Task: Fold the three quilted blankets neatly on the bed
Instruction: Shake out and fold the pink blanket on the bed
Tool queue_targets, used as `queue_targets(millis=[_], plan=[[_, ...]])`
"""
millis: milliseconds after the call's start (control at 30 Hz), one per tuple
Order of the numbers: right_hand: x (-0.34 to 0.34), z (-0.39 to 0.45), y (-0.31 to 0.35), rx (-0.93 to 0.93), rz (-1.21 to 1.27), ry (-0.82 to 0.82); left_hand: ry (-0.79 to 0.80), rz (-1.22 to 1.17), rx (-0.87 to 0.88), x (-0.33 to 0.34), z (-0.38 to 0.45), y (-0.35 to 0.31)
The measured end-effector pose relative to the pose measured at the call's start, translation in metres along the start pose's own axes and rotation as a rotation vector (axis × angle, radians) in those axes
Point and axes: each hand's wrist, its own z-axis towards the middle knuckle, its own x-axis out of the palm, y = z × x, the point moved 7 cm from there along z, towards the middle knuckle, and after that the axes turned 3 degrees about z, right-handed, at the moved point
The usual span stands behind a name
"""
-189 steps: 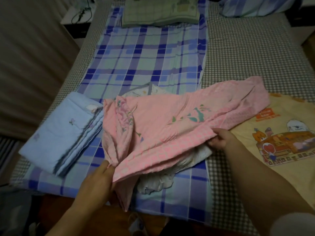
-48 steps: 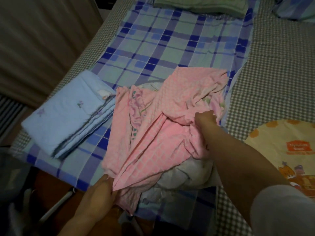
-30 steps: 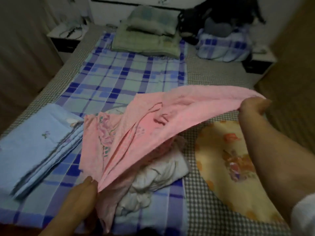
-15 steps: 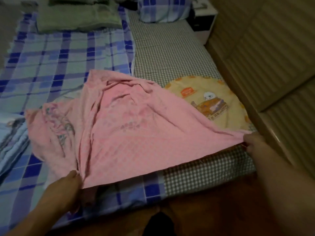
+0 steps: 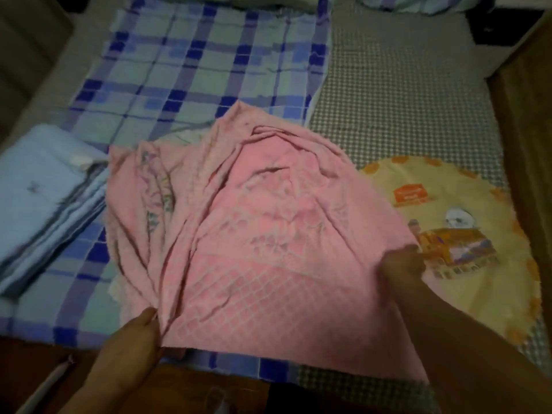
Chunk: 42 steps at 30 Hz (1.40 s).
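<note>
Spreading the pink quilted blanket with a diamond weave looks like the step in hand: it lies rumpled across the near middle of the bed, draped over a whitish bundle whose edge just shows at its far side. The left hand pinches a gathered near corner at the bed's edge, and the right hand grips the right-hand edge, so both are clamped on the same cloth, set well apart. The fabric is soft and thin, with deep creases running from the left grip up to a far peak, and a flowered strip bunched along its left side. By my judgement the next move calls for pulling those corners taut and square, so the creases drop out before any fold is made. To its left a pale blue folded blanket sits stacked in neat layers, which suggests one of three is done. To its right, partly under the pink edge, lies a yellow cloth printed with a cartoon picture. Beneath all of them are a blue plaid sheet and the checked bed cover.
</note>
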Motion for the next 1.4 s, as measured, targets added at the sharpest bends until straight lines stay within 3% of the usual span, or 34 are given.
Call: queue_targets(millis=[67, 100, 167, 267, 400, 600, 667, 833, 967, 1067, 1200, 1400], plan=[[0.095, -0.02, 0.044, -0.088, 0.043, 0.287, 0.03, -0.056, 0.002, 0.008, 0.003, 0.003], [0.139, -0.036, 0.076, -0.194, -0.075, 0.43, 0.036, -0.03, -0.024, 0.015, 0.005, 0.008], [0.223, -0.078, 0.143, -0.444, -0.216, 0.575, 0.021, -0.023, -0.069, 0.024, 0.008, 0.018], [0.327, -0.127, 0.188, -0.639, -0.31, 0.778, 0.004, -0.026, -0.142, 0.032, 0.008, 0.022], [0.416, -0.169, 0.182, -0.526, -0.439, 1.043, 0.014, -0.042, -0.167, 0.034, 0.01, 0.02], [0.456, -0.148, 0.127, -0.011, -0.39, 1.023, -0.048, -0.119, -0.154, 0.027, 0.009, 0.016], [0.453, -0.152, 0.127, 0.066, -0.314, 1.019, -0.041, -0.132, -0.151, 0.025, 0.01, 0.014], [0.453, -0.151, 0.167, 0.104, 0.141, 1.038, 0.007, -0.099, -0.149, 0.026, 0.01, 0.012], [0.436, -0.146, 0.156, 0.157, -0.024, 1.057, 0.053, -0.023, -0.116, 0.03, 0.008, 0.015], [0.431, -0.161, 0.129, 0.245, 0.071, 1.121, 0.016, -0.038, -0.076, 0.031, 0.009, 0.016], [0.447, -0.174, 0.12, 0.208, 0.059, 1.161, 0.008, -0.022, -0.059, 0.034, 0.011, 0.02], [0.475, -0.163, 0.134, 0.177, 0.158, 1.054, 0.024, -0.068, -0.04, 0.04, 0.012, 0.021]])
